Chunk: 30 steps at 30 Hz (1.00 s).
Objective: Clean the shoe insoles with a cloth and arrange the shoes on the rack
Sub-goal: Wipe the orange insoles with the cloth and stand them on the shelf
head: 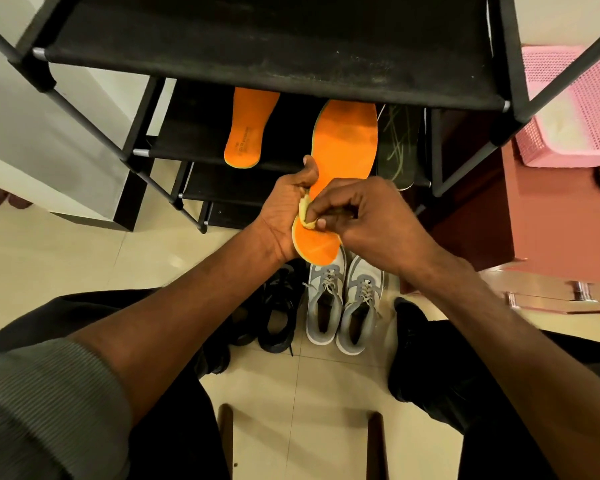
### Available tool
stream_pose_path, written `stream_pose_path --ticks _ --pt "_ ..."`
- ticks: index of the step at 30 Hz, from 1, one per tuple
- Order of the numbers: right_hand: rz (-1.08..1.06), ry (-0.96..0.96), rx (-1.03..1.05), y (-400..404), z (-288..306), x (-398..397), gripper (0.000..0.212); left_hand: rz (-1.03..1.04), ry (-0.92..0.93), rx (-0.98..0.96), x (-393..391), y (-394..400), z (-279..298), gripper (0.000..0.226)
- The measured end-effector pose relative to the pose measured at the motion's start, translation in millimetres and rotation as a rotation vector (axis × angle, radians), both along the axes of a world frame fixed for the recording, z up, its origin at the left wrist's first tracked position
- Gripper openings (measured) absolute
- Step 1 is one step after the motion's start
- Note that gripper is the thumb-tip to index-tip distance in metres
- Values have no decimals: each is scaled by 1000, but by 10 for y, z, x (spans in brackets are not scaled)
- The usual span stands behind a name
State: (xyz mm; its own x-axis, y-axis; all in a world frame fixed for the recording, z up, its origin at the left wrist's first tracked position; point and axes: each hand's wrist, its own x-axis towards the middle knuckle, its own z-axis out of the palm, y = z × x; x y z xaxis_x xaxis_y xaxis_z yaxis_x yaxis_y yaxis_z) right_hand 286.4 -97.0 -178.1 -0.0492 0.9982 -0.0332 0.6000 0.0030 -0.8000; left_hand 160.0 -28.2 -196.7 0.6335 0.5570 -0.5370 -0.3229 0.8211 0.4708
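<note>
My left hand [288, 209] grips an orange insole [347, 143] by its left edge and holds it up in front of the black shoe rack [257, 46]. My right hand [357, 209] pinches a small yellowish cloth [305, 213] against the heel half of that insole. A second orange insole [248, 126] lies on a lower rack shelf. Below my hands, a grey and white pair of shoes [343, 306] stands on the floor, with a black pair [274, 313] to its left.
A dark insole with pale green lines [397, 143] lies on the rack shelf at the right. A pink perforated basket [575, 109] sits on a reddish cabinet [534, 220] to the right. Two dark chair legs [374, 445] show between my knees on the tiled floor.
</note>
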Motion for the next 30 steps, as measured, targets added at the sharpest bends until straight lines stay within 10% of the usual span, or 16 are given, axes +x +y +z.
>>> stream_pose_path --ticks 3,16,23,30 --pt "-186 -184 54 53 -32 85 25 5 -7 -1 22 -12 24 65" --pt "9 184 -76 -27 6 -116 25 25 -33 -20 -35 -11 -3 42" --pt "-435 -265 69 66 -61 188 21 -22 60 51 41 -47 14 33" --pt "-89 10 -103 63 -35 61 19 20 27 18 -21 17 -33 50"
